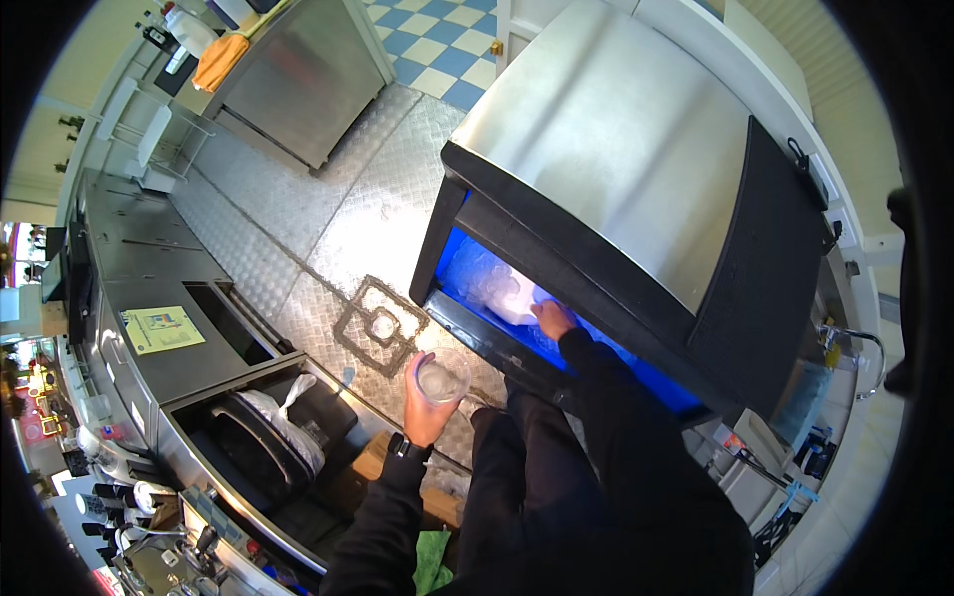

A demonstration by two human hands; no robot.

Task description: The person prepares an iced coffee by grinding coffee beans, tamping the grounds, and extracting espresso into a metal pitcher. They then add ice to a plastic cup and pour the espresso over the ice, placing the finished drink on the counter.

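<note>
My left hand (430, 413) is wrapped around a clear plastic cup (444, 378) with pale contents low inside, perhaps ice. It is held over the metal floor, in front of the ice machine (611, 149). Through the machine's opening, lit blue, reaches my right hand (553, 319), closed on a white ice scoop (514, 302). Ice (477, 268) lies at and around the scoop in the bin. The handle is mostly hidden by my fingers.
A floor drain (383, 325) lies beyond the cup. At left, a black bin (253, 447) with a plastic liner stands under a steel counter (164, 372). A steel cabinet (305, 82) stands farther off. A sink tap (857, 335) is at right.
</note>
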